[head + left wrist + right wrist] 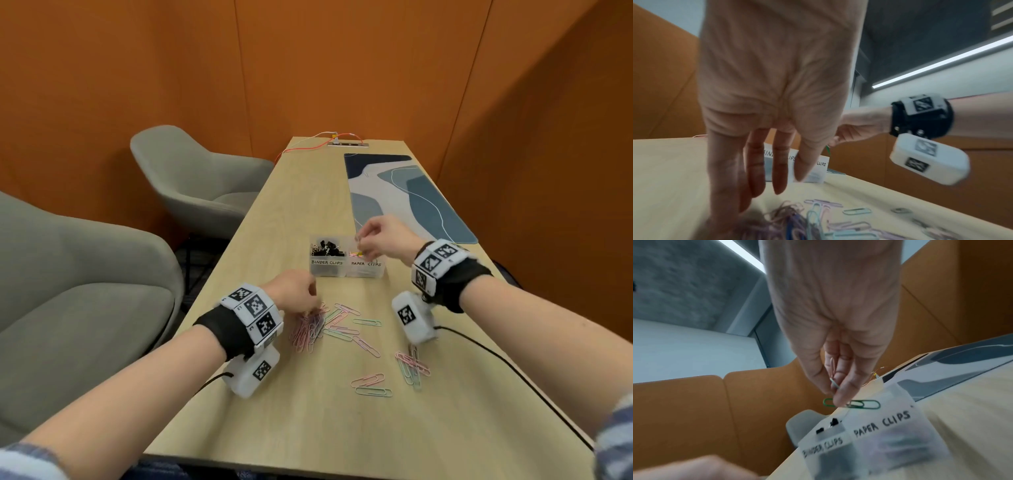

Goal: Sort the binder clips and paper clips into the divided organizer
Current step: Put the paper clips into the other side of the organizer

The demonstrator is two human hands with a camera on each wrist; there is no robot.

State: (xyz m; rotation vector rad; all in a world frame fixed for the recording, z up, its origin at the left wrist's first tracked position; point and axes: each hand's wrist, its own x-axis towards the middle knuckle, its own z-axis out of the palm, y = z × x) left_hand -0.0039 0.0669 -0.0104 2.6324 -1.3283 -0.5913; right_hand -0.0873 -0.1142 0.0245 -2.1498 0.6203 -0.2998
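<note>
Green paper clip [869, 404] hangs crosswise from the pinching right hand [383, 240], directly above the organizer's [346, 270] paper-clip side; left hand [294, 291], fingers straight, touches the loose pile [308, 325].

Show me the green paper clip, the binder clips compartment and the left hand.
green paper clip [869, 404]: right wrist view, on its right loop.
binder clips compartment [327, 263]: head view, on its front label.
left hand [296, 289]: head view, on its back.

Two hands [298, 291], one organizer [346, 270].
</note>
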